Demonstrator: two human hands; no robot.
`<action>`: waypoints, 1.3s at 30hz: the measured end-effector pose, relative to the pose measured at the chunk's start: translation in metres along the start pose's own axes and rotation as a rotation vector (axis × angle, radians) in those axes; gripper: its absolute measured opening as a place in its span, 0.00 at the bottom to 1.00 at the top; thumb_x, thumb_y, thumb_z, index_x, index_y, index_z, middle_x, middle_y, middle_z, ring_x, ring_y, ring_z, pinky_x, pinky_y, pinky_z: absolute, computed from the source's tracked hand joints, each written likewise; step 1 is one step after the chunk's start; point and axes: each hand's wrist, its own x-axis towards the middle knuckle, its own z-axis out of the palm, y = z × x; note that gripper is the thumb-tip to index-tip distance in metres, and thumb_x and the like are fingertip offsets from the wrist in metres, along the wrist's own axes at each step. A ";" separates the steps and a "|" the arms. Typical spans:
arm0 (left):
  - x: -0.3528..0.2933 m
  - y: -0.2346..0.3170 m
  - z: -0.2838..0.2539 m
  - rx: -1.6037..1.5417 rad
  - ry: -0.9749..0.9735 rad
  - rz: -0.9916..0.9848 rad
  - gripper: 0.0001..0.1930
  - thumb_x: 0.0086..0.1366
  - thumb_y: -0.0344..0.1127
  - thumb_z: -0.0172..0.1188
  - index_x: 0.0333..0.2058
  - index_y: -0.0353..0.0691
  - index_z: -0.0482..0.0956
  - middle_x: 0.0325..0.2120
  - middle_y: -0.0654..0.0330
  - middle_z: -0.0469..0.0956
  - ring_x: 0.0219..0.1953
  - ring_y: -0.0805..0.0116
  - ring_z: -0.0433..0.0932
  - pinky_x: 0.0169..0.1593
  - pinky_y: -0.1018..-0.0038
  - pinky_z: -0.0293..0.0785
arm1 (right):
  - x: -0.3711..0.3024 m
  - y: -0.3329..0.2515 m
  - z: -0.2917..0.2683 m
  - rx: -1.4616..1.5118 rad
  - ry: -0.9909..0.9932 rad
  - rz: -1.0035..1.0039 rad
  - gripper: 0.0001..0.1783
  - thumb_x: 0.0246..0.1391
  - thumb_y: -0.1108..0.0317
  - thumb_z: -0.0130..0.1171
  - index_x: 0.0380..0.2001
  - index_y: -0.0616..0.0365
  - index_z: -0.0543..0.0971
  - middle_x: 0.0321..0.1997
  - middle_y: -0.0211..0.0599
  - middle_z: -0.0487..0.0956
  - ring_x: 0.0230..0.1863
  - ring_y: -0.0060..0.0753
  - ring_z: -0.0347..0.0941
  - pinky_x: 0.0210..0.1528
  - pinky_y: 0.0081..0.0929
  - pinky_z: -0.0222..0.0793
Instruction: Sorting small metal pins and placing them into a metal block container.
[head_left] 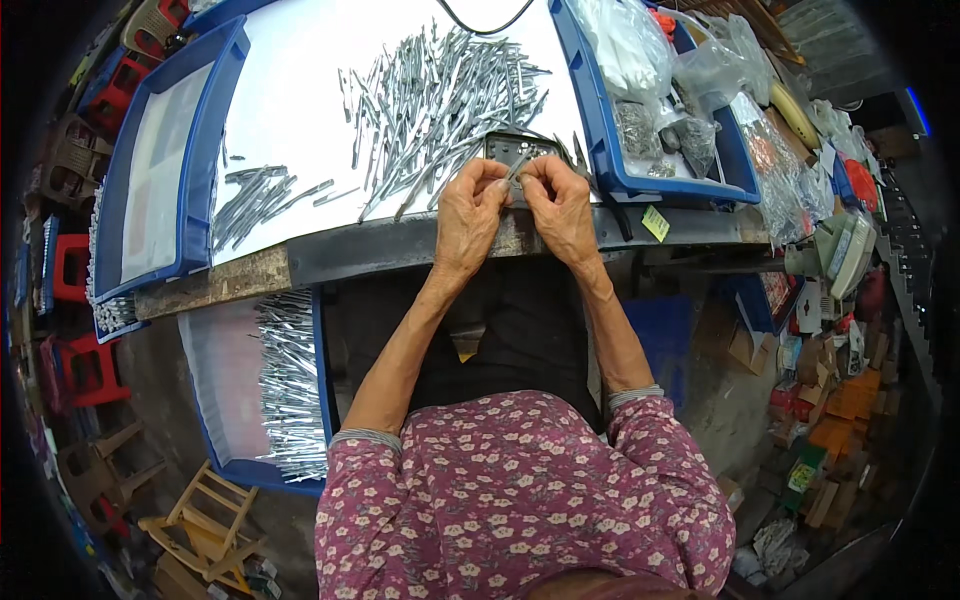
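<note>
My left hand (468, 218) and my right hand (562, 212) meet at the table's front edge. Fingertips of both are pinched around a slim grey metal piece (516, 172), mostly hidden by the fingers. Just beyond them lies a small dark tray (497, 147) with tiny shiny parts in it. A large heap of slender silver metal pieces (440, 95) spreads over the white tabletop (290, 110) behind my left hand. Farther left is a smaller pile of similar, darker pieces (252, 203).
A blue bin (195, 170) stands at the table's left. On the right, another blue bin (605, 150) holds plastic bags of small parts. Below the table, a blue crate (262, 478) contains many metal pieces. A wooden stool (205, 520) and cardboard boxes (750, 350) occupy the floor.
</note>
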 end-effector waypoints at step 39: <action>-0.002 -0.003 -0.002 -0.228 -0.016 -0.140 0.05 0.58 0.27 0.53 0.32 0.32 0.70 0.17 0.64 0.72 0.15 0.85 0.62 0.17 0.89 0.56 | -0.004 -0.001 0.005 0.507 -0.018 0.276 0.06 0.48 0.73 0.52 0.24 0.66 0.73 0.16 0.25 0.69 0.17 0.12 0.61 0.17 0.12 0.54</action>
